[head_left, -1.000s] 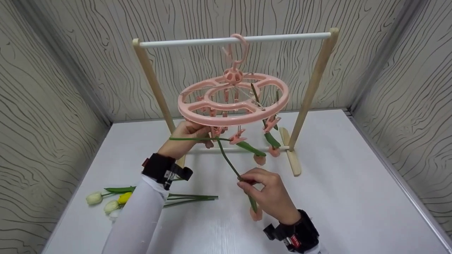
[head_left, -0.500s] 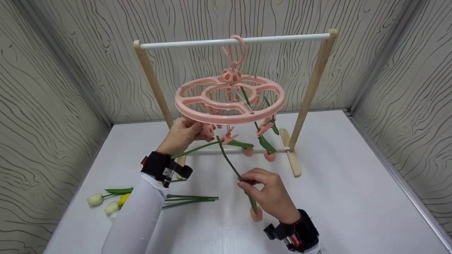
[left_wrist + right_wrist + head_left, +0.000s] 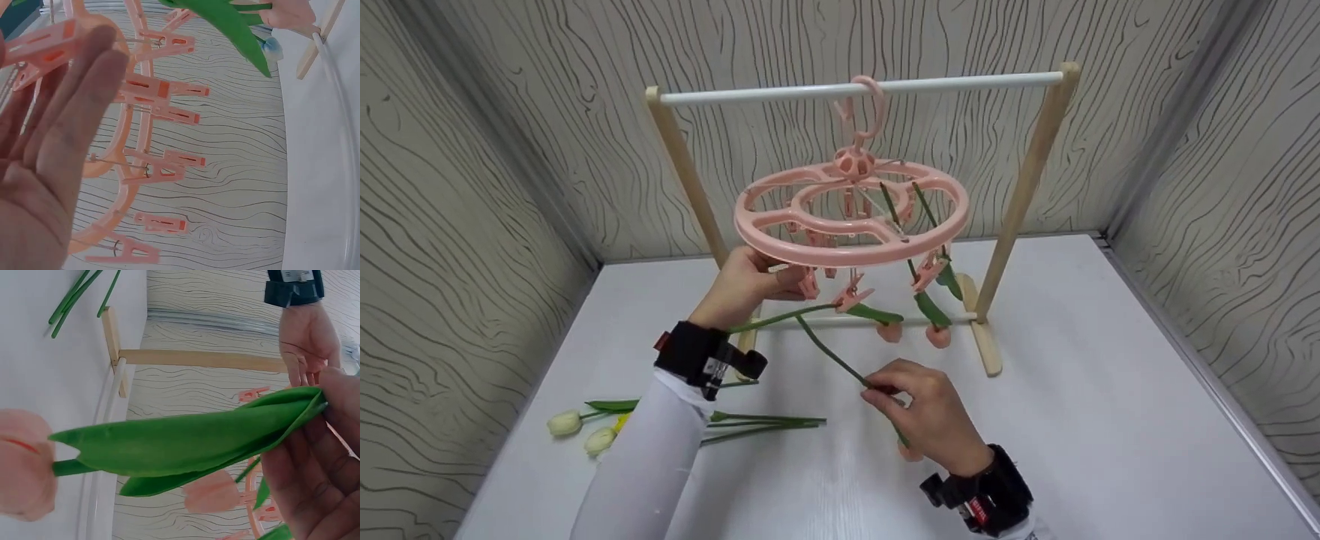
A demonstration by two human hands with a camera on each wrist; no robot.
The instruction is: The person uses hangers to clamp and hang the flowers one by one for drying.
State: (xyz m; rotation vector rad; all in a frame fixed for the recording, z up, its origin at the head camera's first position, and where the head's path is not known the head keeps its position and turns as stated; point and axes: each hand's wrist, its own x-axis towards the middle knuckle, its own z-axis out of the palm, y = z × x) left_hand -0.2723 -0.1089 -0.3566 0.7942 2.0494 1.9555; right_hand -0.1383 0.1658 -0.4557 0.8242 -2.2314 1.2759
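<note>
A pink round clip hanger (image 3: 780, 247) hangs by its hook from a white rail. My left hand (image 3: 741, 289) pinches one of its clothespins (image 3: 808, 283) at the near left rim; in the left wrist view that clothespin (image 3: 45, 42) lies between thumb and fingers. My right hand (image 3: 931, 411) pinches an artificial pink tulip (image 3: 25, 464) by its stem, bloom downward, the stem's tip pointing up-left below the hanger. Its green leaf (image 3: 185, 444) spreads in front of my fingers. Other clothespins hold pink tulips (image 3: 889, 331) head down; one stem crosses in front of my left wrist.
A wooden stand (image 3: 1024, 187) with a white rail (image 3: 960, 82) bears the hanger. White tulips (image 3: 564, 424) and a yellow one lie at the left on the white table (image 3: 1110, 420), partly behind my left sleeve. Several free clothespins (image 3: 163, 222) dangle from the ring.
The hanger swung left, then slightly back right. My left hand has shifted slightly left and down along the rim. The held tulip's stem tip has dropped left and lower, away from the clothespins.
</note>
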